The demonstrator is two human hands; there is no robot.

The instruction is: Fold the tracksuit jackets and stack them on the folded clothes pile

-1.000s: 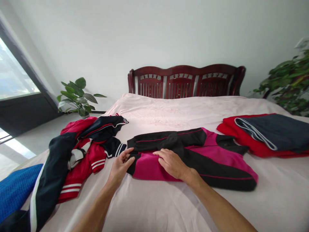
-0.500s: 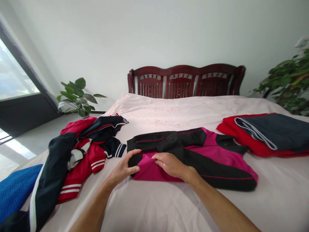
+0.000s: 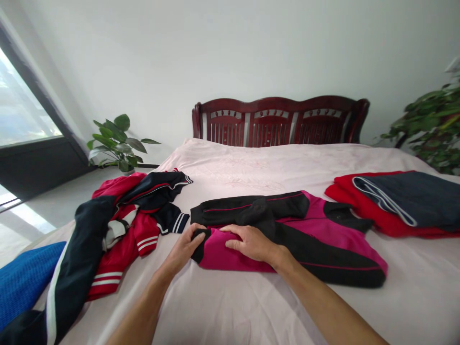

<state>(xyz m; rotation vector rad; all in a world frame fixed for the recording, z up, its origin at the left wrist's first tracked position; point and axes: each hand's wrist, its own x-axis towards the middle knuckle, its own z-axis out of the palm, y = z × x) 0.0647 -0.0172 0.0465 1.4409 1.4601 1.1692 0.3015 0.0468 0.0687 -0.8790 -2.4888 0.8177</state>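
Head view: our left hand (image 3: 181,250) has thumb and fingers closed on the black hem corner of the jacket (image 3: 305,235), and our right hand (image 3: 255,244) clasps the pink cloth just beside it, thumb toward us, fingers over the far side of a small ridge. How firmly either presses, we cannot tell. The jacket lies before us, hem to our left, dark collar to our right, with black sleeve cloth over its far side.

To work this edge well, we would pinch both spots evenly, draw the cloth lightly taut between the hands, and let no lower layer bunch under the thumbs. Our right wrist crosses the near side, so we should watch that it does not drag the jacket.

Beneath is the pale pink sheet (image 3: 215,306), softly creased near us. On our left, a loose heap (image 3: 95,235) of red and navy clothes comes close to the hem, a blue cloth (image 3: 28,275) beside it. On our right, a folded stack (image 3: 406,196) sits by the collar. Beyond, a wooden headboard (image 3: 271,119) stands against the wall (image 3: 251,48). One plant (image 3: 115,139) grows near the window (image 3: 25,105), a bushier plant (image 3: 431,124) at far right; daylight streaks the floor (image 3: 68,201).
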